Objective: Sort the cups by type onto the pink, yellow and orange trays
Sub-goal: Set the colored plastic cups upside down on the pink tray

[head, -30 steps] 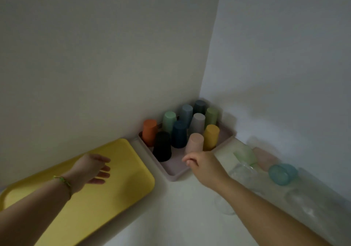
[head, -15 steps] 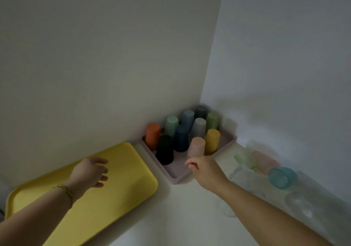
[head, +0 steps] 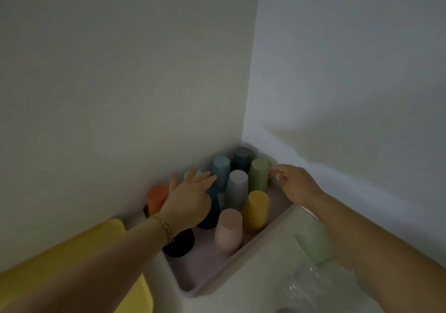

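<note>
Head camera: both hands are out over the corner, where the pink tray [head: 217,286] sits full of cups standing upside down. The left hand [head: 190,199] is flat with fingers spread, over the navy cup [head: 210,216] and just in front of the mint cup [head: 193,174]. It holds nothing. The right hand [head: 296,187] has curled fingers beside the green cup [head: 259,174] at the far right of the tray, but I cannot tell if it grips anything.

I think the job now is picking cups out. They stand close together, so it would be best to take one round its middle and lift it straight up. If not, the grey cup [head: 237,189] or the yellow cup [head: 257,210] could tip.

These cups look dull and smooth, and you cannot see through them. At the near right, a see-through green cup [head: 313,245] seems to lie on its side. The yellow tray [head: 72,264] sits at the near left, smooth with round corners.
</note>
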